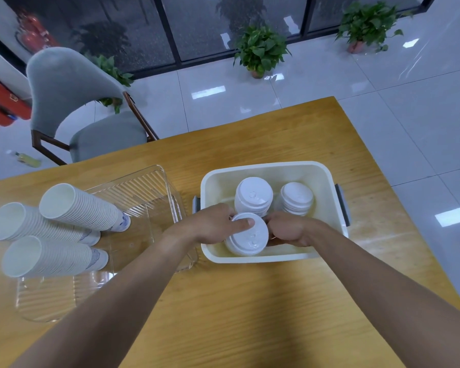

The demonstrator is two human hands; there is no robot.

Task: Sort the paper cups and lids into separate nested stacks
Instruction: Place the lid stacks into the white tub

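Observation:
Three nested stacks of white lids stand in a cream bin (266, 170): a tall one at the back (253, 193), a shorter one at the back right (297, 197), and a near one (247, 239). My left hand (213, 223) grips the near stack from the left, its thumb lying across the top lid. My right hand (287, 229) holds the same stack from the right with curled fingers. Three nested stacks of white paper cups (72, 205) lie in a clear plastic tray (154, 187) on the left.
The bin and tray sit side by side on a wooden table (250, 301), whose right edge runs close to the bin. A grey chair (72, 102) stands beyond the far edge. Potted plants (260, 50) stand on the tiled floor.

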